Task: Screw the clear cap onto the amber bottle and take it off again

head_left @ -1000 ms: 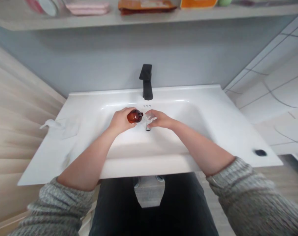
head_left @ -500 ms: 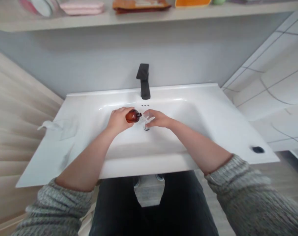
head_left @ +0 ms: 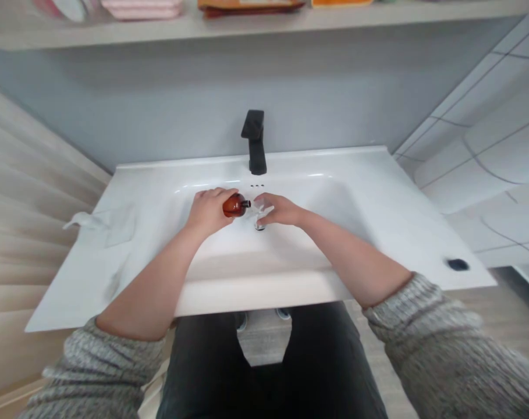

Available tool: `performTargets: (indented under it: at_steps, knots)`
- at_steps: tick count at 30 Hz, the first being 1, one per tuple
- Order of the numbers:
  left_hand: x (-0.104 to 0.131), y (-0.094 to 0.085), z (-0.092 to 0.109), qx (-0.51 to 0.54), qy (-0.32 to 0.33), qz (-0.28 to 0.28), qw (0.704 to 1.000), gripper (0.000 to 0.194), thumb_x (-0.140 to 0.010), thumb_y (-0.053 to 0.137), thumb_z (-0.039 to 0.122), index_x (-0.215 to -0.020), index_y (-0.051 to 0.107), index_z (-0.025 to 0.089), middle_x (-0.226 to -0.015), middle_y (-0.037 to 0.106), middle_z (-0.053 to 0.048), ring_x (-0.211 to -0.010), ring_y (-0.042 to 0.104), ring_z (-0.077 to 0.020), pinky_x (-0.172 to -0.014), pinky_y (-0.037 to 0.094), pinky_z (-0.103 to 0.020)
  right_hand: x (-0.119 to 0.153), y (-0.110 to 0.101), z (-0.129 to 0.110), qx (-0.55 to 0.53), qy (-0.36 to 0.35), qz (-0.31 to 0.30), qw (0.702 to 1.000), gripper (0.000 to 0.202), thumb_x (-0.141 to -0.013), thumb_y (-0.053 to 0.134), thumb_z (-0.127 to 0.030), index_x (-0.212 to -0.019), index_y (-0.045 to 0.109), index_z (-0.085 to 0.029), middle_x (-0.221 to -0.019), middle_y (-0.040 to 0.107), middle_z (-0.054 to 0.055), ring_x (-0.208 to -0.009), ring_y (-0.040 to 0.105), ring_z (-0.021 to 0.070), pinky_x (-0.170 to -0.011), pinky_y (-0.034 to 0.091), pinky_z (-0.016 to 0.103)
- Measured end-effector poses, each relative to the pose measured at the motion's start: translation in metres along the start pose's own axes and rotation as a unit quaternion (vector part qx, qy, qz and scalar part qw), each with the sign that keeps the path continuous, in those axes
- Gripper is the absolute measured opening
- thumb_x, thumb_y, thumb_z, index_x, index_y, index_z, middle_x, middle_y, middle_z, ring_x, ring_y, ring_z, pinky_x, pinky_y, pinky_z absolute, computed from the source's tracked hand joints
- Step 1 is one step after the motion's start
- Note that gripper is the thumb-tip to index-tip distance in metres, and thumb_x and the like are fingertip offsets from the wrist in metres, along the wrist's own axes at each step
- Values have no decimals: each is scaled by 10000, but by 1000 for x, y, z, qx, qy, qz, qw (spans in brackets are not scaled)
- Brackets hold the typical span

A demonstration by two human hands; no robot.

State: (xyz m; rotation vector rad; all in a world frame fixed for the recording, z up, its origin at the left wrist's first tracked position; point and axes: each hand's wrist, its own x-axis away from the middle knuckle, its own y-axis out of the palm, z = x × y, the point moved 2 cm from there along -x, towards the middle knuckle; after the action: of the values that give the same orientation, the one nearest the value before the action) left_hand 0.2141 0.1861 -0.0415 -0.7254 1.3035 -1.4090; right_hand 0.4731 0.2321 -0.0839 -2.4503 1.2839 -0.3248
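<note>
Left grip: my left hand (head_left: 209, 212) is closed around a brown bottle (head_left: 233, 205), the fingers over its far side; its base is hidden in my palm.
Bottle: held over the sink (head_left: 229, 262), left of the drain (head_left: 259, 227), lying over so that its dark neck points right. I cannot make out how full it is, or whether anything is running from it.
Right grip: my right hand (head_left: 284, 210) holds a clear piece (head_left: 264, 209) between thumb and fingers, just right of the neck. See-through and partly covered by my fingers, its shape is hard to tell; so is whether the neck touches it.
Tap: the black tap (head_left: 256, 145) stands at the far side, beyond both hands.
Left bench: a blurred white thing (head_left: 86, 220) and a faint clear one (head_left: 120, 224) lie together on the bench (head_left: 98, 273); I cannot name either.
Right bench: a small dark oval (head_left: 457, 265), too smeared to identify.
Shelf: on the shelf (head_left: 264, 22), a pink pack (head_left: 142, 9) and an orange packet (head_left: 251, 6) are cut off at the top.
Writing: any print on those packs is too blurred or cropped to read.
</note>
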Motion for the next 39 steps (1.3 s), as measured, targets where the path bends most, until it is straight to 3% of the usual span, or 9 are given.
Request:
performTargets:
  at_steps: [39]
  knots:
    - [2,0,2,-38,-3,-10,999,718,-803,797,317,-1501,645,383,-1424,735,-78,-1334,645,-391,-1248,338,-577,0,1,-1,71,-4,8,997,702,-620,1002,-356,-1258,730,-248,-1122,786,23,-1040,739,256,-1005,563,387]
